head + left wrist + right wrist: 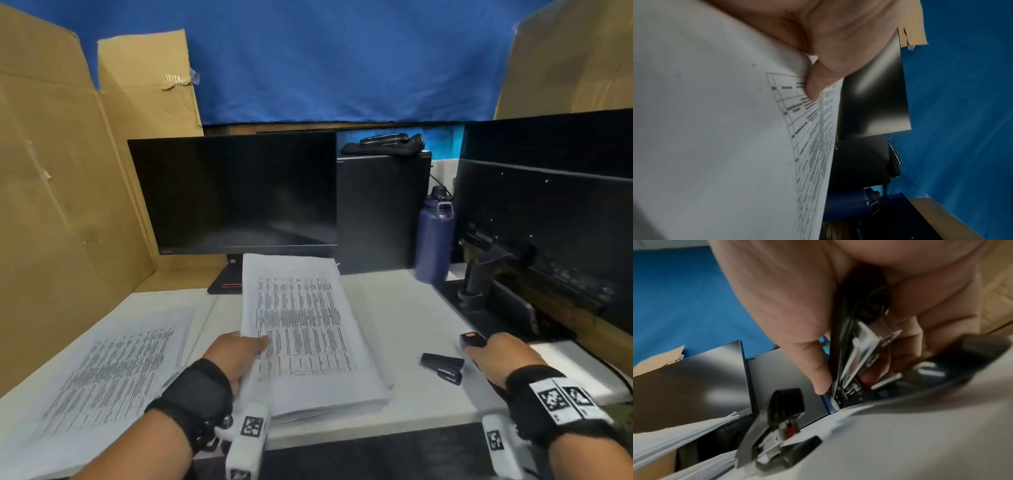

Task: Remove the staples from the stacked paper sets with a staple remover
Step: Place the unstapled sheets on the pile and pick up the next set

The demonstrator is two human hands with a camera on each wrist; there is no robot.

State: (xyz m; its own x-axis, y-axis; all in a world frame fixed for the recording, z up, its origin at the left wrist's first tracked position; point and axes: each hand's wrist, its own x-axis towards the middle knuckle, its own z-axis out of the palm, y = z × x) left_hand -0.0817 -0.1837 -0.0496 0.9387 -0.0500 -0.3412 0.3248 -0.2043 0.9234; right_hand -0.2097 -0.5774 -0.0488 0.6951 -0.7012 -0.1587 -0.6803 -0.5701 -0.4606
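My left hand (249, 353) grips the left edge of a printed paper set (308, 329), thumb on top, and its far end is raised above the thick stack (342, 404) under it. In the left wrist view the thumb (816, 87) presses on the printed sheet (715, 129). My right hand (479, 349) holds a black staple remover (472, 339) with an orange tip, low over the white table. In the right wrist view my right hand (846, 382) pinches the staple remover (857, 344) by its metal blades. A black stapler (442, 368) lies between the stack and that hand.
A second pile of printed sheets (102, 377) lies at the left. Behind stand a dark monitor (233, 195), a black computer tower (380, 212) and a blue bottle (434, 236). Cardboard (51, 205) walls the left side; black equipment (548, 222) fills the right.
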